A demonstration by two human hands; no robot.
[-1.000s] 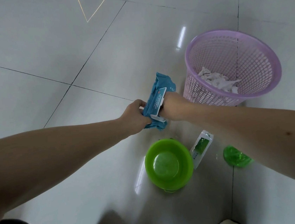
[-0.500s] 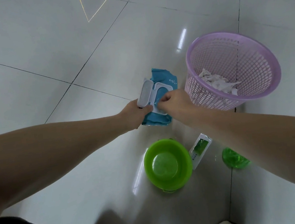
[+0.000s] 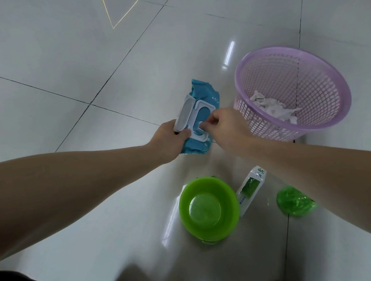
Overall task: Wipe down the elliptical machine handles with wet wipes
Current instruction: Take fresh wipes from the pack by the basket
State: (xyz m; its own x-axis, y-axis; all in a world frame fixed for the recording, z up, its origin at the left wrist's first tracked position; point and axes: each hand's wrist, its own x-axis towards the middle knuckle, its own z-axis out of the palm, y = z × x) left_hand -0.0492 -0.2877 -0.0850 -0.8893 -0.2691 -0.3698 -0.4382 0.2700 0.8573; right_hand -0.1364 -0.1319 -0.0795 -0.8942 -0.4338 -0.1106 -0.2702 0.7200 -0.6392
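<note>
The left grip is grasping the blue soft plastic wet-wipe pack, its white lid flipped open, above the floor beside the purple mesh plastic basket. The right grip is pinching at the pack's opening.

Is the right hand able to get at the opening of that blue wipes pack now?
Probably yes: the lid is flipped open, the left hand grips the blue pack, and the right hand has its fingertips at the opening, nothing between.

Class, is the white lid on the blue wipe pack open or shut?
Open. The white plastic flip lid is swung back off the blue soft wet-wipe pack, baring its opening.
</note>
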